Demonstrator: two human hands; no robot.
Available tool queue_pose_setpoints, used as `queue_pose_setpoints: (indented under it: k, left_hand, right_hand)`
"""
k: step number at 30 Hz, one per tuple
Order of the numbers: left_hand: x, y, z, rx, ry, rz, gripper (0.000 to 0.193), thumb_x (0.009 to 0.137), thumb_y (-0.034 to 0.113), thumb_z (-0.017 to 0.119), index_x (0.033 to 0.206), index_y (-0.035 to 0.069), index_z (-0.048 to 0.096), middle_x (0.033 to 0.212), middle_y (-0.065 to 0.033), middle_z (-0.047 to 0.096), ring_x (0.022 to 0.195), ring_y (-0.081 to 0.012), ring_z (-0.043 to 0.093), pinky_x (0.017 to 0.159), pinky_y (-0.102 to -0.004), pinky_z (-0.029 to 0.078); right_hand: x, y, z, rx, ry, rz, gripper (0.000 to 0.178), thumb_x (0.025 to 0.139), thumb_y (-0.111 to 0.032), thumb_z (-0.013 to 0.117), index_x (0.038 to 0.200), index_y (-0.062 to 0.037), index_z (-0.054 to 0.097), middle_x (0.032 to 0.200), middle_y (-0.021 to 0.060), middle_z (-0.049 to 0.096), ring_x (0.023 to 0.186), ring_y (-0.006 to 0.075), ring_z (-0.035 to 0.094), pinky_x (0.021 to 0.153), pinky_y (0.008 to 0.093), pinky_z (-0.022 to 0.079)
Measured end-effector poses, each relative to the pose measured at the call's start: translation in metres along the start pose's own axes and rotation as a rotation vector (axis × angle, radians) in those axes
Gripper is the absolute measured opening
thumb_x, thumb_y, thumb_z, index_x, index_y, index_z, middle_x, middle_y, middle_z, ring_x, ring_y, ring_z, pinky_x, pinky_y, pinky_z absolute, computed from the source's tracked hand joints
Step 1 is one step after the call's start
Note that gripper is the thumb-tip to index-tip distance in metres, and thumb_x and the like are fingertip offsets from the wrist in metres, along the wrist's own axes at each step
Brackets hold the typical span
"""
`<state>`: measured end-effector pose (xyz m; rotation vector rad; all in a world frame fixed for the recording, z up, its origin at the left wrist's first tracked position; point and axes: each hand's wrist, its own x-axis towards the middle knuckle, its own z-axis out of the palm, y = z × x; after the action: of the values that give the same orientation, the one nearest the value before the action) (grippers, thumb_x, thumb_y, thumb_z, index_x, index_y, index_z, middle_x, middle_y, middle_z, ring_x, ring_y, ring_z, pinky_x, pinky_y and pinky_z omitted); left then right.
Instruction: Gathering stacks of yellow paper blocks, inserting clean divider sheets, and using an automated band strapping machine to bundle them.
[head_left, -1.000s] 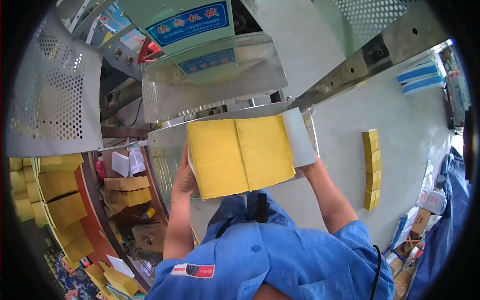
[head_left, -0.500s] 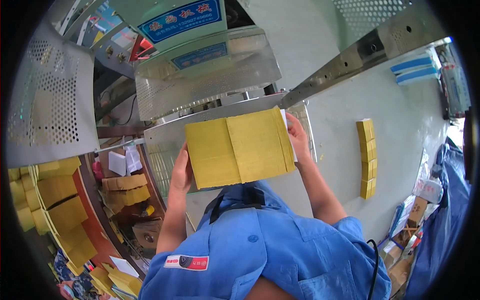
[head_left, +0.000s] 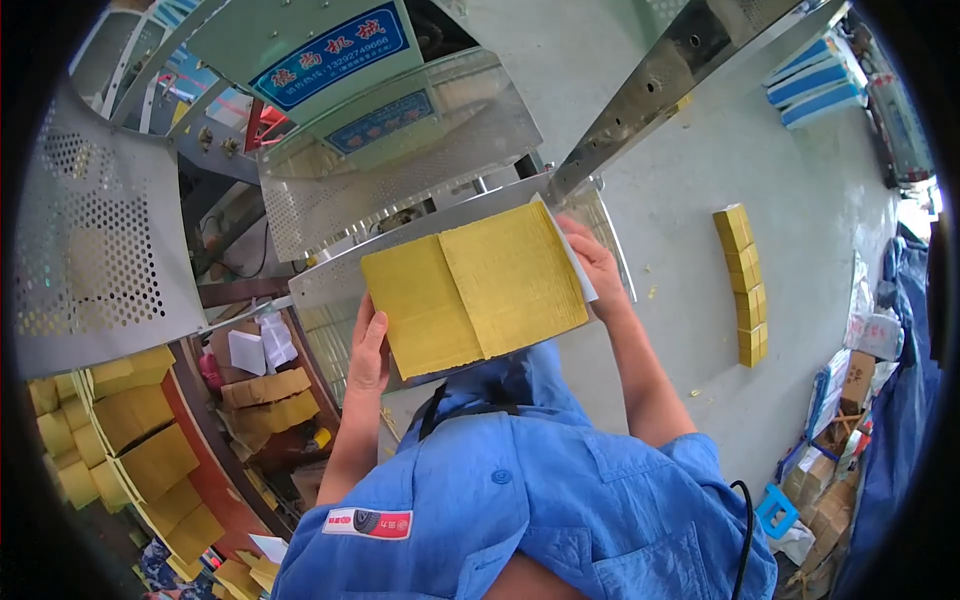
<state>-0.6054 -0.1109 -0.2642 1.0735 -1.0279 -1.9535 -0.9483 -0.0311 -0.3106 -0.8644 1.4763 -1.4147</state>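
A wide stack of yellow paper (head_left: 475, 290) lies in front of me at the metal machine table (head_left: 330, 290), with a seam down its middle. My left hand (head_left: 370, 348) is closed on the stack's left side, thumb up along the edge. On the right side, my right hand (head_left: 594, 265) presses its curled fingers against the stack, where a white sheet (head_left: 568, 245) sticks out along the edge. The fingertips of both hands are partly hidden behind the paper.
Beyond the stack stands a green machine (head_left: 340, 60) with a clear perforated guard (head_left: 400, 150). A steel bar (head_left: 650, 85) slants to the right. A row of yellow paper bundles (head_left: 742, 285) lies on the floor; shelves with yellow stacks (head_left: 150, 420) stand at left.
The stack is turned slightly, its right end farther from me, and more of the white sheet shows. Both hands stay at its sides. The whole view has shifted a little.
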Motion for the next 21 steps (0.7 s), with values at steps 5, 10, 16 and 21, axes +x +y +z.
queue_pose_setpoints:
  k: [5, 10, 16, 21]
  left_hand:
    - [-0.004, 0.0, 0.001, -0.106, 0.067, -0.068, 0.064, 0.094, 0.031, 0.06, 0.146, 0.005, 0.034, 0.141, -0.0099, 0.046, 0.131, -0.024, 0.045, 0.109, -0.0373, 0.035]
    - [-0.004, 0.003, 0.002, -0.083, 0.07, -0.06, 0.068, 0.092, 0.033, 0.062, 0.147, 0.006, 0.033, 0.14, -0.0104, 0.048, 0.129, -0.0246, 0.047, 0.107, -0.0382, 0.038]
    - [-0.004, -0.001, 0.0, -0.09, 0.091, -0.063, 0.069, 0.091, 0.032, 0.063, 0.147, 0.006, 0.034, 0.141, -0.0104, 0.047, 0.13, -0.0247, 0.047, 0.107, -0.0384, 0.038]
    - [-0.003, -0.002, -0.008, -0.054, 0.086, -0.058, 0.07, 0.091, 0.033, 0.063, 0.148, 0.007, 0.033, 0.141, -0.0091, 0.047, 0.13, -0.0237, 0.046, 0.107, -0.038, 0.038]
  right_hand:
    - [-0.003, -0.053, 0.002, 0.085, -0.094, 0.321, 0.038, 0.096, -0.032, 0.058, 0.117, -0.0013, 0.064, 0.112, 0.0054, 0.064, 0.105, 0.0137, 0.056, 0.091, 0.0283, 0.044]
    - [0.003, -0.052, -0.008, -0.026, -0.227, 0.262, 0.037, 0.094, -0.034, 0.059, 0.111, -0.0011, 0.064, 0.103, 0.0036, 0.066, 0.103, 0.0121, 0.056, 0.093, 0.0284, 0.042]
    - [0.0, -0.05, -0.012, 0.093, -0.305, 0.349, 0.034, 0.09, -0.031, 0.066, 0.108, -0.0021, 0.063, 0.108, 0.0067, 0.064, 0.104, 0.0131, 0.056, 0.094, 0.0305, 0.042]
    - [-0.003, -0.047, -0.007, 0.177, -0.306, 0.326, 0.03, 0.086, -0.026, 0.071, 0.102, -0.0029, 0.061, 0.125, 0.012, 0.056, 0.108, 0.0168, 0.056, 0.097, 0.0324, 0.042]
